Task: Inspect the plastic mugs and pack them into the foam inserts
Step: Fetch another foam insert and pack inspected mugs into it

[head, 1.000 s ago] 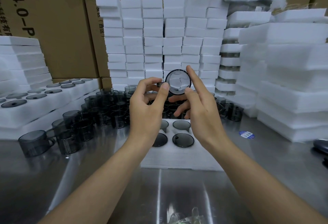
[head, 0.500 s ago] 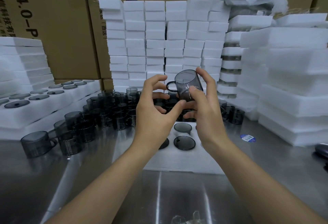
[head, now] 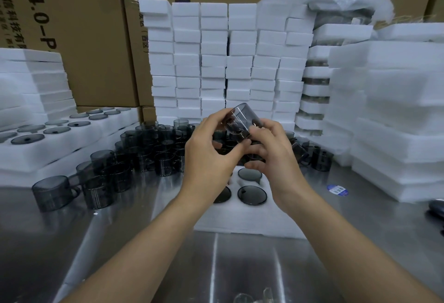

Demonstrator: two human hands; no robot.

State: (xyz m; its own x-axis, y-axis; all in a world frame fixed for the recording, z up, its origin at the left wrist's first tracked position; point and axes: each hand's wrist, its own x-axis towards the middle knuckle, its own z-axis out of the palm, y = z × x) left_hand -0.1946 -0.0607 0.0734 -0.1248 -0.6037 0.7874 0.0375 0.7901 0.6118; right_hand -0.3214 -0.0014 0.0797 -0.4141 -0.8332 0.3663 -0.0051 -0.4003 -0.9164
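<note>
A smoky grey plastic mug [head: 242, 120] is held tilted in the air between both hands, above the foam insert [head: 249, 218]. My left hand [head: 211, 149] grips its left side with curled fingers. My right hand [head: 269, 149] holds its lower right side, thumb against the wall. The white insert lies on the steel table right below, and its visible holes hold mugs [head: 252, 195]; my hands hide its far part. A crowd of loose grey mugs [head: 144, 153] stands behind and to the left.
Stacks of white foam blocks [head: 216, 62] form a wall at the back, with taller foam piles [head: 396, 110] on the right. Filled foam inserts [head: 48, 139] lie at the left. Cardboard boxes [head: 84, 26] stand behind. A blue sticker [head: 337, 190] lies on the table.
The mug has been turned from facing me to lying tilted on its side, and both hands have come lower and closer together around it.
</note>
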